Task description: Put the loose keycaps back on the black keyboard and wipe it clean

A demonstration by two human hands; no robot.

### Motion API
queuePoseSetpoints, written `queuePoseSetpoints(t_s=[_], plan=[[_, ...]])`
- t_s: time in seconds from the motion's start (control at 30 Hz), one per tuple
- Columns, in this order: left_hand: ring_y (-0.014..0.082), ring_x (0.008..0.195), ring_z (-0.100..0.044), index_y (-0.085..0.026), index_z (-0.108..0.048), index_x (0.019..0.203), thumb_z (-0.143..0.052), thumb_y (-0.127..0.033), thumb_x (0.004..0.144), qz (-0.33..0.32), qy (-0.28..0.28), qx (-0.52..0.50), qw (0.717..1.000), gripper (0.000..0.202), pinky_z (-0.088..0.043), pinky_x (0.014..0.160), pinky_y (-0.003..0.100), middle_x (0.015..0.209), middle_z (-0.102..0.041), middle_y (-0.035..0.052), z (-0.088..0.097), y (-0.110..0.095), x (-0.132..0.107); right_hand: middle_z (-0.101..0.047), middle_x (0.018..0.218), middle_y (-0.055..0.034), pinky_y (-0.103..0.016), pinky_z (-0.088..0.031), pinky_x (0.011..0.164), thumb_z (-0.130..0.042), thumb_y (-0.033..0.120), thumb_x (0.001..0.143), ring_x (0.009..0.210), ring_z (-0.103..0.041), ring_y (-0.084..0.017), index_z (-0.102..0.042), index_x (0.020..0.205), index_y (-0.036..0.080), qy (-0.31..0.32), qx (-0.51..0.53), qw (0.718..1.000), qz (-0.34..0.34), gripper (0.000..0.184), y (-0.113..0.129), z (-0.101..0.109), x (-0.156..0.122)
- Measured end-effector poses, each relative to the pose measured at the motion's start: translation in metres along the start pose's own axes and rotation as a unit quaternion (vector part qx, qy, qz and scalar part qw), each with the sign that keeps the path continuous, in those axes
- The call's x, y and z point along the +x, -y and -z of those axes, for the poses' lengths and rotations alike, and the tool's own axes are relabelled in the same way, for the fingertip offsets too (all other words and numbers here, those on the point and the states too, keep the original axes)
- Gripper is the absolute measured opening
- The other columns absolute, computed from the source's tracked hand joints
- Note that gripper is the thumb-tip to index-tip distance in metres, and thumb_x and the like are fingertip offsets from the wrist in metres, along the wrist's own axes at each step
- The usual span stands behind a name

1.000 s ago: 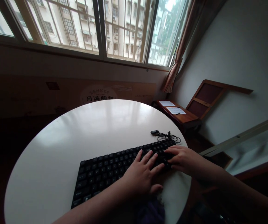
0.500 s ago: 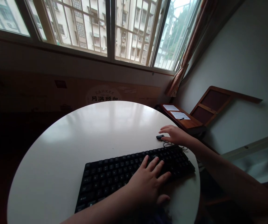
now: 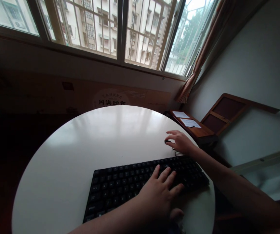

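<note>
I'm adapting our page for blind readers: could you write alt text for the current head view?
A person's left hand rests spread over a long black keyboard on a round, glossy white table, while the right hand is at a small black connector beyond the keyboard. Farther back are a barred window and a brown wooden chair holding white papers.

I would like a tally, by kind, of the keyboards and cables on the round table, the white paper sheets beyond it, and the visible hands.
Keyboard: 1
Cable with plug: 1
White paper sheets: 2
Hands (left hand, right hand): 2
Total: 6
</note>
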State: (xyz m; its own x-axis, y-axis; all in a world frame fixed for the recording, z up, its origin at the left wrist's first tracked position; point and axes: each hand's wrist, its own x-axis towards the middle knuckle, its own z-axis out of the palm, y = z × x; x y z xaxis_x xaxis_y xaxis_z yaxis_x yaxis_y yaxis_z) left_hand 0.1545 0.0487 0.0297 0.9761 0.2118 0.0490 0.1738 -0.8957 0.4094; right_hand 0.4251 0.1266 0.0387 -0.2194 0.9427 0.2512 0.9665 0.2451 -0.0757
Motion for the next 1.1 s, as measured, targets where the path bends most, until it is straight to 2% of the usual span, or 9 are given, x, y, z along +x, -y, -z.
queuePoseSetpoints(t_s=[0.1, 0.17, 0.27, 0.33, 0.5, 0.63, 0.8, 0.97, 1.1], plan=[[0.0391, 0.151, -0.015, -0.020, -0.039, 0.152, -0.041, -0.061, 0.098, -0.005, -0.013, 0.006, 1.000, 0.068, -0.010, 0.120, 0.068, 0.161, -0.026, 0.0217, -0.003, 0.002, 0.000, -0.067, 0.118, -0.0070, -0.039, -0.049, 0.103, -0.067, 0.033, 0.091, 0.113, -0.061, -0.022, -0.075, 0.103, 0.023, -0.102, 0.045, 0.993, 0.031, 0.018, 0.012, 0.027, -0.010], [0.0391, 0.151, -0.015, -0.021, -0.039, 0.153, -0.040, -0.061, 0.098, -0.007, -0.016, 0.012, 1.000, 0.068, -0.011, 0.119, 0.068, 0.161, -0.025, 0.0213, -0.005, 0.004, 0.000, -0.069, 0.108, -0.0060, -0.033, -0.054, 0.093, -0.066, 0.035, 0.093, 0.099, -0.065, -0.019, -0.074, 0.105, 0.022, -0.140, 0.074, 0.986, 0.044, 0.019, 0.016, 0.050, -0.024], [0.0395, 0.151, -0.016, -0.021, -0.039, 0.153, -0.040, -0.062, 0.097, -0.004, -0.014, 0.027, 1.000, 0.069, -0.013, 0.119, 0.069, 0.161, -0.026, 0.0215, -0.007, 0.005, 0.002, -0.069, 0.103, -0.0051, -0.026, -0.056, 0.081, -0.066, 0.037, 0.093, 0.086, -0.065, -0.015, -0.073, 0.107, 0.022, -0.115, 0.098, 0.987, 0.058, 0.021, 0.014, 0.077, -0.057], [0.0398, 0.151, -0.016, -0.021, -0.038, 0.153, -0.039, -0.063, 0.097, 0.004, -0.014, 0.039, 0.999, 0.070, -0.014, 0.118, 0.069, 0.161, -0.026, 0.0218, -0.008, 0.006, 0.003, -0.068, 0.102, -0.0058, -0.024, -0.056, 0.077, -0.065, 0.037, 0.094, 0.083, -0.065, -0.013, -0.073, 0.106, 0.020, -0.069, 0.118, 0.988, 0.067, 0.022, 0.007, 0.084, -0.083], [0.0402, 0.151, -0.018, -0.023, -0.039, 0.153, -0.037, -0.066, 0.096, 0.023, -0.025, 0.067, 0.997, 0.071, -0.015, 0.118, 0.070, 0.161, -0.027, 0.0200, -0.008, 0.007, 0.005, -0.069, 0.102, -0.0065, -0.022, -0.055, 0.083, -0.062, 0.035, 0.096, 0.089, -0.068, -0.014, -0.073, 0.106, 0.019, 0.034, 0.134, 0.989, 0.057, 0.022, -0.009, 0.069, -0.147], [0.0393, 0.151, -0.021, -0.025, -0.039, 0.153, -0.034, -0.067, 0.096, 0.021, -0.034, 0.081, 0.996, 0.071, -0.016, 0.118, 0.068, 0.161, -0.031, 0.0188, -0.011, 0.010, 0.004, -0.068, 0.105, -0.0069, -0.023, -0.055, 0.086, -0.060, 0.032, 0.097, 0.094, -0.067, -0.014, -0.073, 0.109, 0.020, 0.075, 0.141, 0.986, 0.041, 0.021, -0.006, 0.054, -0.174], [0.0384, 0.151, -0.021, -0.025, -0.037, 0.154, -0.037, -0.066, 0.096, 0.018, -0.036, 0.095, 0.995, 0.071, -0.015, 0.118, 0.067, 0.161, -0.030, 0.0180, -0.014, 0.014, 0.005, -0.067, 0.106, -0.0071, -0.024, -0.055, 0.085, -0.060, 0.029, 0.096, 0.093, -0.067, -0.015, -0.073, 0.111, 0.021, 0.075, 0.131, 0.988, 0.038, 0.021, 0.004, 0.042, -0.177], [0.0387, 0.151, -0.020, -0.025, -0.037, 0.154, -0.043, -0.063, 0.096, 0.022, -0.020, 0.097, 0.995, 0.070, -0.015, 0.118, 0.068, 0.161, -0.029, 0.0181, -0.010, 0.012, 0.005, -0.067, 0.105, -0.0062, -0.024, -0.054, 0.084, -0.061, 0.024, 0.094, 0.092, -0.067, -0.015, -0.073, 0.110, 0.021, 0.092, 0.106, 0.989, 0.041, 0.020, 0.004, 0.035, -0.172], [0.0390, 0.151, -0.019, -0.025, -0.038, 0.154, -0.040, -0.064, 0.096, 0.022, -0.015, 0.082, 0.996, 0.070, -0.015, 0.118, 0.069, 0.161, -0.028, 0.0196, -0.008, 0.011, 0.004, -0.067, 0.104, -0.0061, -0.024, -0.054, 0.084, -0.063, 0.023, 0.094, 0.091, -0.067, -0.015, -0.074, 0.112, 0.021, 0.095, 0.088, 0.990, 0.054, 0.021, 0.004, 0.033, -0.173]])
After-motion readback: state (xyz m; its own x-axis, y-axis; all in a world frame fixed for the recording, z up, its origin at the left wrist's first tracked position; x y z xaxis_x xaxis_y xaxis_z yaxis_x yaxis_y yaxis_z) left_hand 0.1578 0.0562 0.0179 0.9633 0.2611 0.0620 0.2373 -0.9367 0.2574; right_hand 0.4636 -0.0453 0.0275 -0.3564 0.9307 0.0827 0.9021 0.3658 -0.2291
